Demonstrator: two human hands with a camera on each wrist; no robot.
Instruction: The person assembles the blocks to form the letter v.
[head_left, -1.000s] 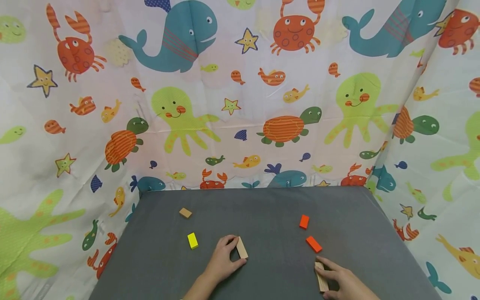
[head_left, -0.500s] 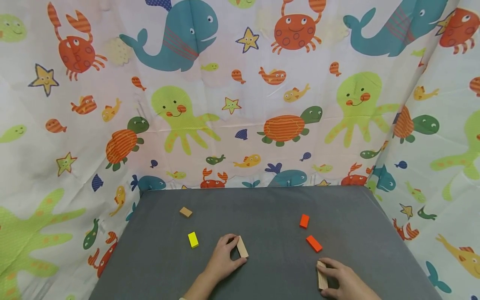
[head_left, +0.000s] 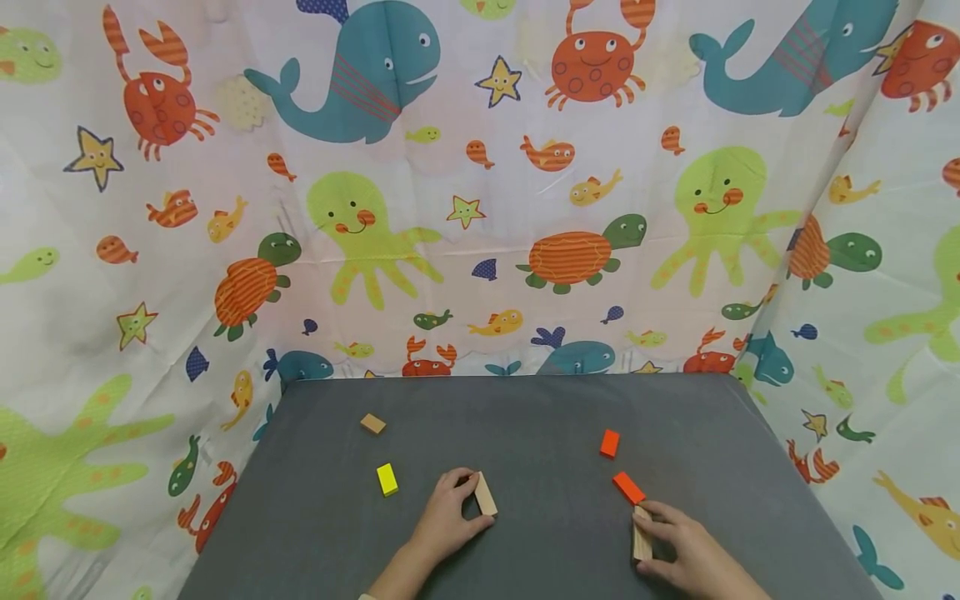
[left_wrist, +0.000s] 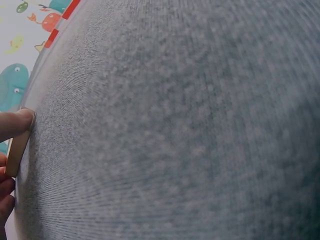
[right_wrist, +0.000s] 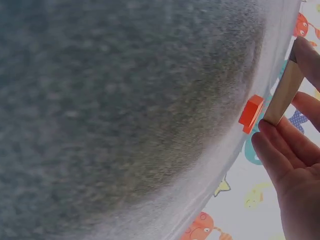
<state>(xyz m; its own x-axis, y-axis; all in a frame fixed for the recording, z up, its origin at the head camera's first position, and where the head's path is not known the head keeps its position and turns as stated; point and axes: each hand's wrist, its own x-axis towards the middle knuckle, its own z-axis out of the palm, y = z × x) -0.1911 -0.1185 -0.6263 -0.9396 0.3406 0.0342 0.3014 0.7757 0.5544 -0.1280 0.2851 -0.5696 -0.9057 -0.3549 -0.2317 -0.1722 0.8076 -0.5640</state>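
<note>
In the head view my left hand (head_left: 448, 518) pinches a plain wooden block (head_left: 485, 495) by its two ends, thumb at the near end. The left wrist view catches the same wooden block (left_wrist: 19, 150) at its left edge, fingers at both ends. Further right, my right hand (head_left: 686, 546) grips another wooden block (head_left: 642, 537), also end to end. That block's far end comes right up to the near corner of an orange-red block (head_left: 628, 487). In the right wrist view the gripped wooden block (right_wrist: 285, 95) stands out above the cloth surface, beside orange-red blocks (right_wrist: 251, 112).
A second orange-red block (head_left: 610, 443) lies farther back. On the left are a yellow block (head_left: 387, 480) and a small wooden block (head_left: 372, 423). Grey cloth covers the table (head_left: 525, 425); a curtain (head_left: 465, 167) printed with sea animals hangs behind and at both sides.
My right hand has moved its wooden block away from me, closer to the nearer orange-red block. The left hand and its block have stayed in place.
</note>
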